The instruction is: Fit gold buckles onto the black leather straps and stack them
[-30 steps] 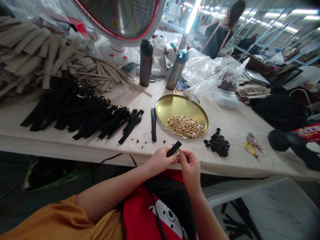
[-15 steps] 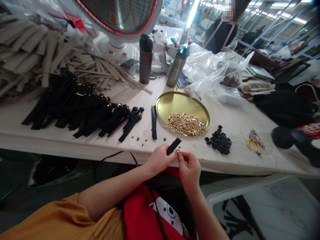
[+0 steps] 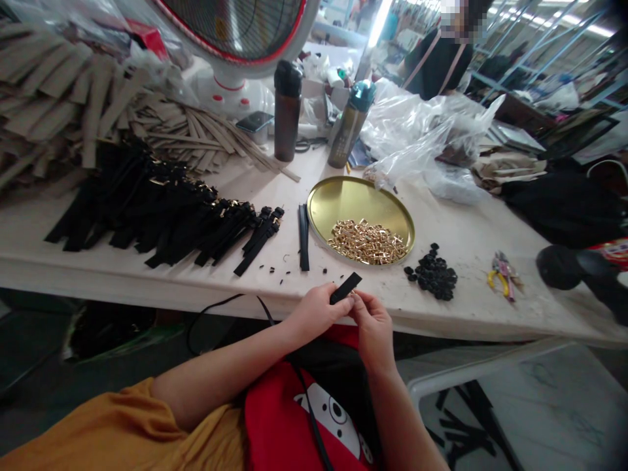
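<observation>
The black strap (image 3: 346, 288) is short, flat and thin, with straight sides. It tilts up to the right, and its top end sticks out in the air just over the table's near edge. Its low end is pinched by the left hand (image 3: 316, 313) and the right hand (image 3: 373, 325), whose fingertips meet there.

**Matt black, bright gold**

The short strap (image 3: 346, 288) pinched in the left hand (image 3: 316, 313) is looking like matt black leather or an imitation (which of the two, the view is not telling). The round tray (image 3: 343, 199) is gleaming as smooth, glossy gold-coloured metal, and the small buckles (image 3: 367, 241) heaped in it are glinting the same way. The table (image 3: 461, 235) is showing a pale, dull, scuffed top. The bags (image 3: 422, 134) are shining as thin, crinkled clear plastic, while the tan strips (image 3: 63, 98) are looking flat and matt.
</observation>
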Available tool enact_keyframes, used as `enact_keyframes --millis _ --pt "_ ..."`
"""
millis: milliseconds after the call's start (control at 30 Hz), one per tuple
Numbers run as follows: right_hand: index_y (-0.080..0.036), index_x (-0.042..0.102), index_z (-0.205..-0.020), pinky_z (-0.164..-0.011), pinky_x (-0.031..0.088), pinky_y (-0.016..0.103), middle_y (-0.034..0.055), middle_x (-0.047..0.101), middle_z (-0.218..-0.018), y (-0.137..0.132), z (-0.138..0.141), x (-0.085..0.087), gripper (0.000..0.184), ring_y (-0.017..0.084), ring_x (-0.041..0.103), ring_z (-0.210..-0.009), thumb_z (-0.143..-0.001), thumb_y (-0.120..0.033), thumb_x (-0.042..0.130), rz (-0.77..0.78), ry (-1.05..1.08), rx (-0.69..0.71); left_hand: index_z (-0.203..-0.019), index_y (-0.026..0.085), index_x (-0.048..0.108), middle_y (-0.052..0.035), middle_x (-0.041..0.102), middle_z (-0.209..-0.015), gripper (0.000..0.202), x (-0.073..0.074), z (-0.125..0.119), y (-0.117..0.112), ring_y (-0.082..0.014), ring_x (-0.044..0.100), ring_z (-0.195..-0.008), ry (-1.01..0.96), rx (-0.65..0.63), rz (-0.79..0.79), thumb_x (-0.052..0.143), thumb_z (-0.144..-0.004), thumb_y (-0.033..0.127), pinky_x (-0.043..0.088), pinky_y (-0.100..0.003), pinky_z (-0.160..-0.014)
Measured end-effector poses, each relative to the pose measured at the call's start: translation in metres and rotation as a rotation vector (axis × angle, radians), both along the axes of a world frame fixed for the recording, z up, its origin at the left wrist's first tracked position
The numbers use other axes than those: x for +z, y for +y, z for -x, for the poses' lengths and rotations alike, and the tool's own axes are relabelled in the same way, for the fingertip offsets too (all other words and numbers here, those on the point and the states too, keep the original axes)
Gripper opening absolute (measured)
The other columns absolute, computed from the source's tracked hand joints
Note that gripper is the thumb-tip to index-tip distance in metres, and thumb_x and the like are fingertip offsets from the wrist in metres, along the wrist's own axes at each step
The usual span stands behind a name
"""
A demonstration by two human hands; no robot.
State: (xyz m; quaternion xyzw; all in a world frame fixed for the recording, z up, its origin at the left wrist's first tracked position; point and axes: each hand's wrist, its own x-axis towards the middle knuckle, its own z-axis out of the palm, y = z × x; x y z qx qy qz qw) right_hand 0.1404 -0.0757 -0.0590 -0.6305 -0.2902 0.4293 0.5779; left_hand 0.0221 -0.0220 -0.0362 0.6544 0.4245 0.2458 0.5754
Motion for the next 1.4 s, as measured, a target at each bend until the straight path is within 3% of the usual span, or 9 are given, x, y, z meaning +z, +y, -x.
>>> enact_keyframes --millis 100,200,400,500,600,833,1233,1300,1400 --pt "-0.018 0.065 -0.083 -0.061 0.05 0.026 0.0008 0.067 -0.075 0.0 -0.002 -0.002 0.024 0.01 0.058 -0.058 -0.066 -0.034 0.069 0.08 0.274 0.023 -0.083 0.013 0.058 -0.0021 0.062 -0.075 0.029 -0.003 0.005 0.007 -0.0156 0.055 -0.07 0.063 0.007 -0.05 0.051 -0.075 0.041 0.04 -0.023 -0.06" --pt "-0.018 0.066 -0.081 -0.057 0.049 0.022 -0.0001 0.066 -0.073 -0.002 -0.001 -0.001 0.023 0.007 0.056 -0.055 -0.064 -0.032 0.072 0.121 0.373 0.049 -0.08 0.013 0.058 -0.0009 0.059 -0.071 0.028 -0.006 0.008 0.014 -0.0156 0.054 -0.07 0.112 -0.044 -0.059 0.053 -0.073 0.04 0.038 -0.022 -0.058" --pt "-0.02 0.064 -0.099 -0.065 0.05 0.025 0.0009 0.067 -0.084 -0.009 0.002 0.003 0.035 0.009 0.059 -0.065 -0.067 -0.031 0.07 0.097 0.219 0.149 -0.075 0.013 0.058 0.0004 0.056 -0.066 0.022 -0.004 0.01 0.016 -0.0142 0.051 -0.065 0.166 -0.09 -0.013 0.052 -0.07 0.033 0.036 -0.022 -0.055" --pt "-0.019 0.065 -0.092 -0.062 0.049 0.022 -0.0001 0.067 -0.08 -0.006 -0.003 0.005 0.028 0.007 0.057 -0.06 -0.066 -0.029 0.07 0.07 0.197 0.068 -0.078 0.013 0.056 0.0002 0.056 -0.068 0.026 0.003 0.011 0.014 -0.0131 0.051 -0.065 0.077 -0.112 0.023 0.049 -0.075 0.038 0.037 -0.022 -0.058" --pt "-0.021 0.067 -0.085 -0.058 0.05 0.018 -0.0025 0.066 -0.076 0.0 -0.01 0.01 0.025 0.005 0.056 -0.057 -0.062 -0.024 0.074 0.04 0.383 -0.053 -0.079 0.014 0.054 0.0009 0.054 -0.064 0.028 0.01 0.013 0.01 -0.0107 0.048 -0.059 0.031 -0.148 0.059 0.037 -0.082 0.035 0.037 -0.021 -0.057" --pt "-0.019 0.068 -0.084 -0.052 0.052 0.012 -0.0031 0.064 -0.067 -0.003 -0.007 0.025 0.024 0.004 0.056 -0.051 -0.061 -0.022 0.074 0.06 0.623 -0.059 -0.081 0.017 0.057 -0.0006 0.058 -0.07 0.025 0.02 0.02 0.0 -0.013 0.052 -0.064 0.169 -0.249 -0.19 0.036 -0.084 0.03 0.034 -0.022 -0.058" --pt "-0.019 0.067 -0.085 -0.053 0.051 0.014 -0.0038 0.062 -0.068 -0.011 0.007 0.02 0.024 0.004 0.053 -0.051 -0.064 -0.028 0.073 0.026 0.484 -0.043 -0.083 0.018 0.059 -0.004 0.063 -0.078 0.025 0.022 0.016 -0.004 -0.0156 0.054 -0.07 0.26 -0.293 -0.353 0.036 -0.084 0.028 0.035 -0.023 -0.061" --pt "-0.019 0.065 -0.084 -0.052 0.05 0.015 -0.0038 0.062 -0.07 -0.012 0.006 0.02 0.022 0.003 0.053 -0.052 -0.064 -0.026 0.073 0.01 0.441 -0.061 -0.082 0.017 0.058 -0.0041 0.062 -0.077 0.023 0.022 0.013 -0.004 -0.0151 0.054 -0.069 0.219 -0.281 -0.313 0.037 -0.083 0.026 0.035 -0.023 -0.06" --pt "-0.02 0.061 -0.074 -0.048 0.046 0.015 -0.0051 0.061 -0.071 -0.009 -0.001 0.022 0.019 0.003 0.049 -0.049 -0.062 -0.026 0.074 -0.041 0.416 -0.143 -0.08 0.016 0.055 -0.0015 0.06 -0.069 0.019 0.025 0.01 -0.003 -0.0119 0.052 -0.057 0.16 -0.294 -0.111 0.039 -0.081 0.026 0.036 -0.021 -0.053"
